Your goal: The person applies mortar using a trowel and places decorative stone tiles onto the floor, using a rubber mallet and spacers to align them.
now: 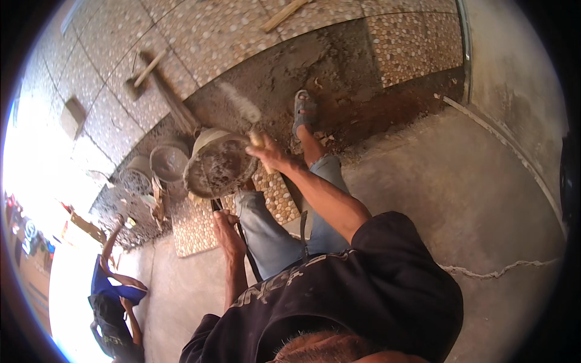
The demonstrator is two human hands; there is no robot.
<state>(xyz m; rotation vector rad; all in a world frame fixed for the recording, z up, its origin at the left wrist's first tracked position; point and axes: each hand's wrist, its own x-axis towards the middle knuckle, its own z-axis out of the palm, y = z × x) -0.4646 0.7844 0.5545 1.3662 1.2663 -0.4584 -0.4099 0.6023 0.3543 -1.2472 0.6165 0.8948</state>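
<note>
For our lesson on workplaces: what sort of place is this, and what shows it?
Probably a floor-tiling site: pebble-patterned tiles border a dark, mortar-like bed, and a bucket of similar mix stands tipped near the person's hands.

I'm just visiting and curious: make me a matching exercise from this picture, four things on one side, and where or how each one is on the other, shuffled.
Things:
1. Right hand
2. Wide basin
3. Hammer
4. Sandal

Places or states:
A. Lying on pebble-patterned tiles
B. Grey, on dark, rough ground
C. Closed around a pale handle
D. Holding a dark, lumpy mix

Pairs: 1-C, 2-D, 3-A, 4-B
</note>
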